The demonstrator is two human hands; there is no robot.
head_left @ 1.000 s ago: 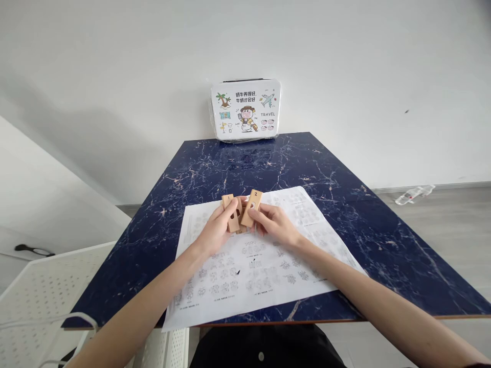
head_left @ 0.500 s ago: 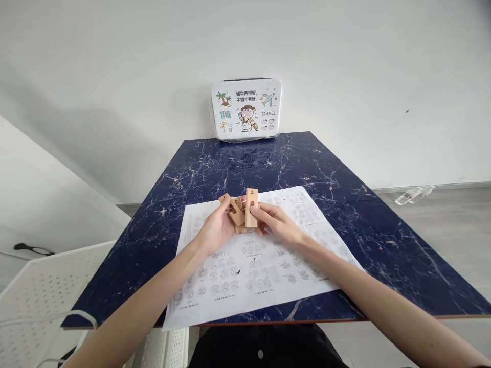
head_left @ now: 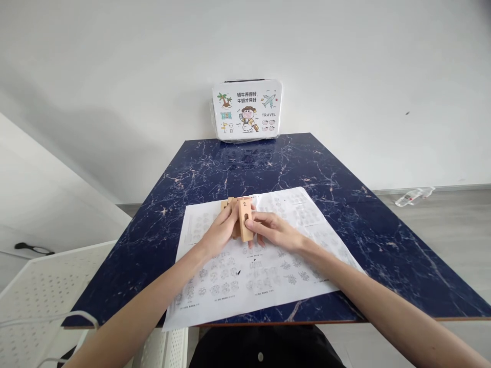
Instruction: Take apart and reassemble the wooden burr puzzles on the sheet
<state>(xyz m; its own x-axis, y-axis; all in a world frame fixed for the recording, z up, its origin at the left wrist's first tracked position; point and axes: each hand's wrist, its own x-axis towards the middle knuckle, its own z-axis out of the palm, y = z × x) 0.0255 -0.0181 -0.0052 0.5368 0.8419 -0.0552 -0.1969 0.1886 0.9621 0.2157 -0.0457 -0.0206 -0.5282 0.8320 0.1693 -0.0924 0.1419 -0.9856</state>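
The wooden piece marked 2 (head_left: 243, 215) has moved toward the left hand (head_left: 219, 232) and toward the table's near edge over the last half second; its top now leans slightly left. The other wooden pieces (head_left: 224, 204), which lay askew in view then, are now mostly covered by that hand. For the work in hand, this seems to bring the marked piece up against the group, though whether they interlock cannot be told.

The marked piece lies between the two hands, at the left of the right hand (head_left: 274, 231), which grips it with the thumb beside its slot. The left hand clasps the other pieces, its thumb next to the marked one.

Beneath is a printed sheet (head_left: 276, 273), its near-left corner reaching past the near edge of the table (head_left: 245, 176). A white case (head_left: 235, 115) stands at the far edge.
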